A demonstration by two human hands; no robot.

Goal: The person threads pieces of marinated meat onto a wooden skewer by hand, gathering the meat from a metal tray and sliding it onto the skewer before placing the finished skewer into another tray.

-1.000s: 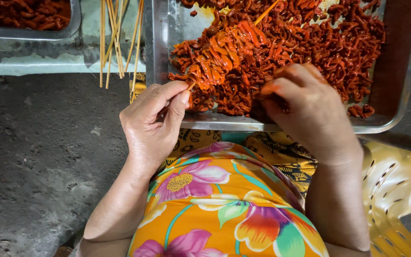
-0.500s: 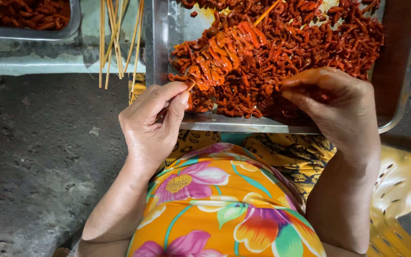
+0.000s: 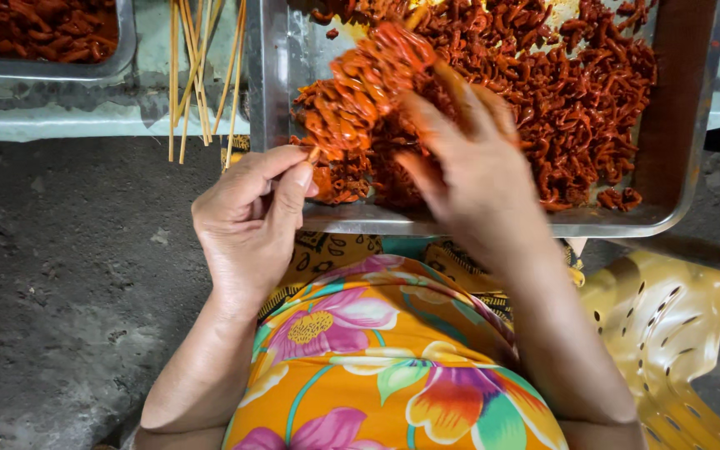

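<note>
My left hand [image 3: 252,217] pinches the lower end of a bamboo skewer [image 3: 360,87] threaded with orange-red marinated meat, held slanting over a steel tray [image 3: 668,192]. The tray is full of loose red marinated meat pieces [image 3: 577,100]. My right hand [image 3: 468,167] hovers over the tray with fingers spread, its fingertips at the meat beside the skewer's upper part. I cannot see anything gripped in it. Both hands are over the tray's near edge.
Several bare bamboo sticks [image 3: 202,75] lie on the pale bench left of the tray. A second steel tray [image 3: 122,50] with red meat sits at the far left. A yellow plastic stool [image 3: 677,333] stands lower right, on a dark concrete floor [image 3: 60,292].
My right hand has moved from the tray's near right edge to the left and up onto the meat by the skewer, fingers opening. The skewer has tilted more upright.
</note>
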